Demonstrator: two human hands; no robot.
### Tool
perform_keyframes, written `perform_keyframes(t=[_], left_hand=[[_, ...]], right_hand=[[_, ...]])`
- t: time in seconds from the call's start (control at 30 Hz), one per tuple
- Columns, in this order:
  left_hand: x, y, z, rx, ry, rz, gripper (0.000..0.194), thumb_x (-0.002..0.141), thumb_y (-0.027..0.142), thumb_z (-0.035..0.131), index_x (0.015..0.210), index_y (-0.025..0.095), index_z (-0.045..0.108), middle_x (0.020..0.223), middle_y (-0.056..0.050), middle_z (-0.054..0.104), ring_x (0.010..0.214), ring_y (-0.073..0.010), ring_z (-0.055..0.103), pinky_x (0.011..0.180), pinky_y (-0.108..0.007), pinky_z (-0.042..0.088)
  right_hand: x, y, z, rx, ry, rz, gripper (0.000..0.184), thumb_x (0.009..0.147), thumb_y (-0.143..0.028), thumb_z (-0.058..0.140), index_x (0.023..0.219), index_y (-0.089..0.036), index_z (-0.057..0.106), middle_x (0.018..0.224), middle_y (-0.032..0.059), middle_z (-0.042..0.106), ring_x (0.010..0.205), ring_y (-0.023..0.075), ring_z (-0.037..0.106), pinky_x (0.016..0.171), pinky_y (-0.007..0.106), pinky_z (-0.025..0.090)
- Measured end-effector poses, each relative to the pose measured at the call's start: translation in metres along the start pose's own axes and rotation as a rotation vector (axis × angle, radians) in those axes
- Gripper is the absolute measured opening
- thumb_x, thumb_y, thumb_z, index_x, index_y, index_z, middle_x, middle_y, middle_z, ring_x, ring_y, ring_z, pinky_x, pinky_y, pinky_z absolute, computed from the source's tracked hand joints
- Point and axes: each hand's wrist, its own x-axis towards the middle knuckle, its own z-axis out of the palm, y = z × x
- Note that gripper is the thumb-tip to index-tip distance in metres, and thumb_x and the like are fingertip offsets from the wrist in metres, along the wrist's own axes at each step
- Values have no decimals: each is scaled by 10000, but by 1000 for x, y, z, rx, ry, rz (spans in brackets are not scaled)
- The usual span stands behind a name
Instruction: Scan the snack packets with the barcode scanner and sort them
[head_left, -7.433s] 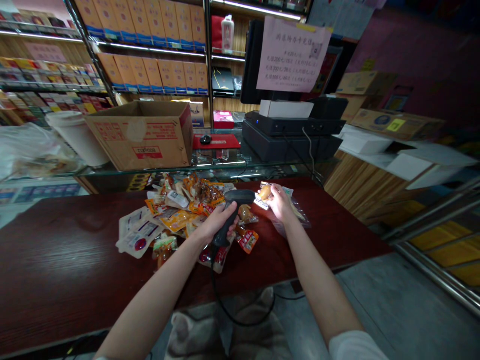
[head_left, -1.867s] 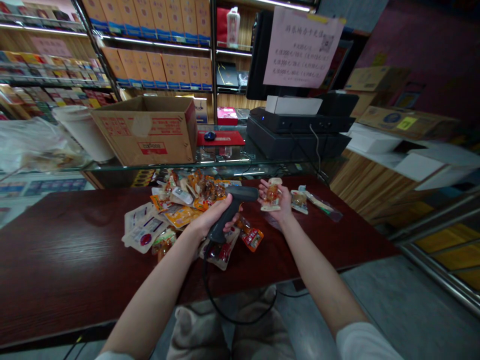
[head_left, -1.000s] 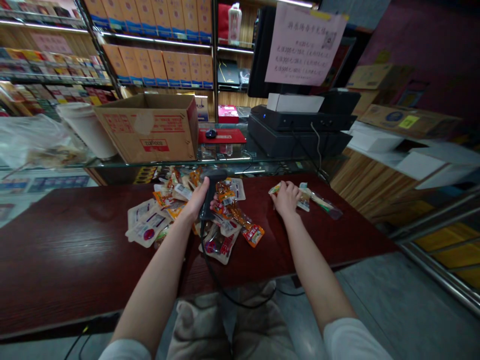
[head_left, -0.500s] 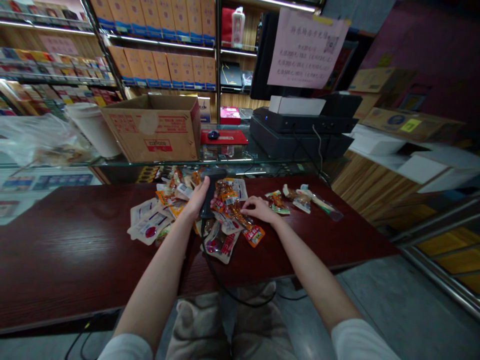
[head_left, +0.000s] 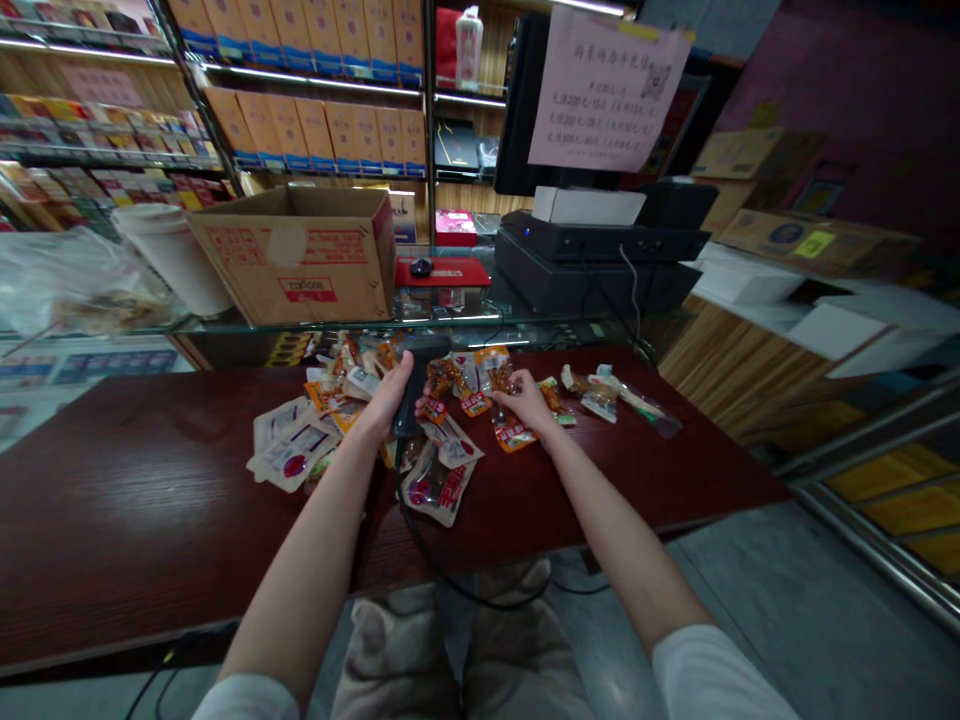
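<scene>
well, from where i stand: one table [head_left: 172,480]; one open carton [head_left: 304,265], beyond the scanner [head_left: 412,390] that the left hand [head_left: 390,400] grips; two white packets [head_left: 292,450], left of the scanner; one orange packet [head_left: 512,430], right of it, pinched in the right hand's [head_left: 529,405] fingertips.

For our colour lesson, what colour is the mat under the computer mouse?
Red, seen best in the head view.
</scene>
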Motion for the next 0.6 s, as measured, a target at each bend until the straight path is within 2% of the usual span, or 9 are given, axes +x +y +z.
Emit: perform_keyframes(t=[0.1,0.2,0.3,0.4,0.5,0.6], left_hand=[[-1,-1,-1,-9,-82,-63,621,801,797,516,788,177,554,470,32,455,365,-87,416,366,-203,341],[-1,-4,2,-13,-161,-75,617,792,780,554,820,164,578,509,16,505,372,-84,424,362,-199,353],[-3,-7,9,-11,-199,-48,622,772,777,586,831,158,579,518,17,517,377,-81,429,362,-195,354],[-6,-7,16,-13,-186,-27,631,762,785,589,818,157,565,516,18,523,374,-79,429,358,-196,352],[-8,-6,19,-18,-174,-19,646,757,803,574,770,158,543,490,18,508,368,-75,421,354,-192,351],[-8,-5,20,-28,-181,-49,653,772,813,539,758,160,536,457,30,473,352,-80,418,341,-191,338]], right_hand=[[9,-4,-14,378,120,79,501,583,-349,831,846,-278,410,811,-52,638,643,161,613,567,288,492],[13,-14,-27,587,117,102,443,648,-339,804,904,-282,448,893,-46,674,650,152,654,542,278,519],[11,-23,-32,665,73,93,369,681,-278,784,933,-276,514,922,-46,689,698,143,686,577,271,549],[6,-28,-31,689,56,95,374,687,-255,780,975,-279,543,933,-36,705,723,155,703,585,277,559],[2,-31,-28,690,35,138,429,688,-304,781,1035,-279,529,879,-23,715,659,167,687,530,286,547],[0,-30,-28,673,8,207,443,700,-405,759,1025,-281,483,847,-29,707,537,140,613,424,253,476]])
